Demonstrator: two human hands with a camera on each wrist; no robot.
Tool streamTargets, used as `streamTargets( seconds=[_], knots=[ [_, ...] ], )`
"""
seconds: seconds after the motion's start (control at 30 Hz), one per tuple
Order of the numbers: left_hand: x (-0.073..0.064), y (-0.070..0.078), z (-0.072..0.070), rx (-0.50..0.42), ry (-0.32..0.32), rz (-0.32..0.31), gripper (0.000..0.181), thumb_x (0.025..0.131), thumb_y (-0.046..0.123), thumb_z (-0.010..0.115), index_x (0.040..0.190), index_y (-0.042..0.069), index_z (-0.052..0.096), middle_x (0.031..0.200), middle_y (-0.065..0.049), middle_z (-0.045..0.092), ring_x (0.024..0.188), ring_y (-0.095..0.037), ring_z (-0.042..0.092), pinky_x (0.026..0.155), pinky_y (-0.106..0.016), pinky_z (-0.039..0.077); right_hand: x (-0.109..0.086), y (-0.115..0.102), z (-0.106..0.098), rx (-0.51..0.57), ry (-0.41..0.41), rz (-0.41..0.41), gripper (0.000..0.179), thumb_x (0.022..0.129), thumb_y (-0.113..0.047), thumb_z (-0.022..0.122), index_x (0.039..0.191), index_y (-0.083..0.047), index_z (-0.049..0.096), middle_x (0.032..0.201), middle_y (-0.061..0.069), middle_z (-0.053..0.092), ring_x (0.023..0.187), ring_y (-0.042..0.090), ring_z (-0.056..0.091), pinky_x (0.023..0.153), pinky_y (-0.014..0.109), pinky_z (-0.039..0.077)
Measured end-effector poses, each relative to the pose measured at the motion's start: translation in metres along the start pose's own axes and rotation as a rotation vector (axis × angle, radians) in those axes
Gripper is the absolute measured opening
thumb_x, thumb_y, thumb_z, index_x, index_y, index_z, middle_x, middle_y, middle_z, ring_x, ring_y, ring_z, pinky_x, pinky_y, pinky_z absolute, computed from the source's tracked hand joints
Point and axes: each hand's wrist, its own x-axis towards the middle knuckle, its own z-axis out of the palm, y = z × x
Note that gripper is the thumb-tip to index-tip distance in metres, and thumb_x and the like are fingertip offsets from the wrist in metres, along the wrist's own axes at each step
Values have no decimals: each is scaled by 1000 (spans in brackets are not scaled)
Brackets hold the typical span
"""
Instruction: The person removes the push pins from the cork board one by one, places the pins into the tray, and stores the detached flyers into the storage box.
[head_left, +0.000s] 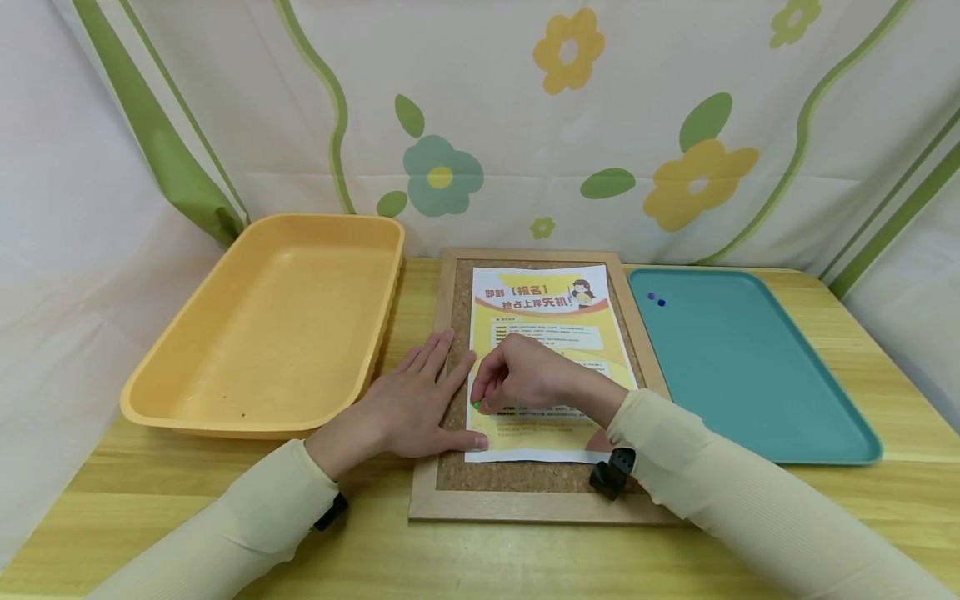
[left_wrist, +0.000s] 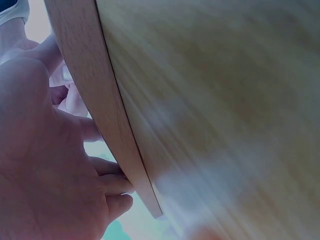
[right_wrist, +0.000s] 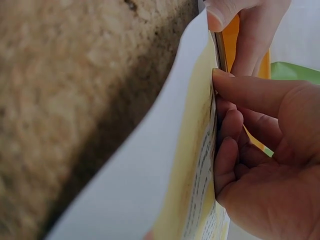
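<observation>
A printed yellow-and-white poster (head_left: 543,325) lies on a wood-framed cork board (head_left: 517,477). My right hand (head_left: 525,375) pinches a small green push pin (head_left: 476,404) between thumb and index finger, at the poster's left edge. Spread flat, my left hand (head_left: 411,410) rests across the board's left frame, its thumb on the poster's lower left edge. The left wrist view shows that hand (left_wrist: 55,155) along the wooden frame (left_wrist: 95,75). In the right wrist view the poster's lower edge (right_wrist: 145,145) lifts off the cork; the push pin is hidden there.
A deep yellow tub (head_left: 378,333) stands to the left of the board. On the right lies a teal tray (head_left: 757,375) holding a purple pin (head_left: 651,296) and a dark blue pin (head_left: 662,302). A flowered curtain (head_left: 510,117) hangs behind the wooden table (head_left: 360,542).
</observation>
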Motion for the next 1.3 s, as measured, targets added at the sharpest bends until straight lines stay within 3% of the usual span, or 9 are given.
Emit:
streamTargets(
  seconds=[0.87, 1.3],
  knots=[
    [0, 0, -1, -2, 7, 9, 111, 95, 78, 58, 172, 10, 15, 178, -23, -4, 168, -38, -2, 135, -55, 14, -2, -1, 1, -19, -14, 16, 11, 89, -8, 84, 82, -16, 81, 74, -3, 73, 67, 9, 61, 66, 25, 51],
    [0, -1, 0, -2, 5, 9, 111, 95, 78, 58, 172, 10, 15, 178, -24, -3, 168, -39, -1, 135, -56, 15, -2, 0, -1, 46, -41, 41, 10, 89, -9, 84, 83, -16, 80, 76, -1, 74, 69, 11, 61, 67, 26, 50]
  ],
)
